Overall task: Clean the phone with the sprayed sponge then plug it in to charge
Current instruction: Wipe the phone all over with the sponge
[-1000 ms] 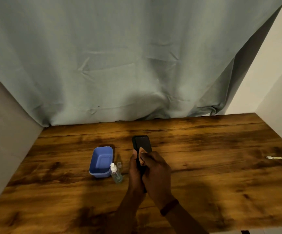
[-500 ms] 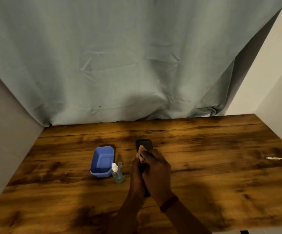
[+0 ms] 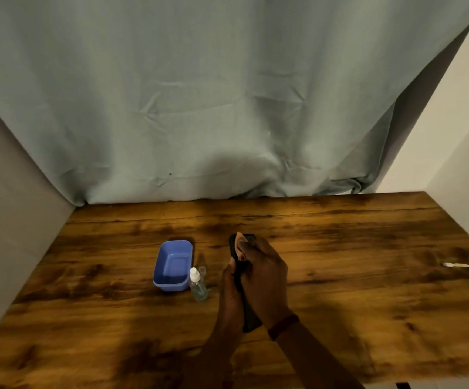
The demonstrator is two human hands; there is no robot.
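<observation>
I see the left hand (image 3: pixel 231 284) gripping the dark phone (image 3: pixel 248 318) above the bench (image 3: pixel 368 304) while the right hand (image 3: pixel 264 279) presses the orange sponge (image 3: pixel 238 242) on its far end, with the spray bottle (image 3: pixel 198 284) and blue tub (image 3: pixel 173 265) just left and the charging cable (image 3: pixel 463 266) well to the right.

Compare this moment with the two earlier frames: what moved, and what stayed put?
The right hand has slid the sponge away from the person, from mid-screen to the far end of the phone, covering more of it. The left hand still grips the phone's side. Blue tub, spray bottle and charging cable are unmoved.
</observation>
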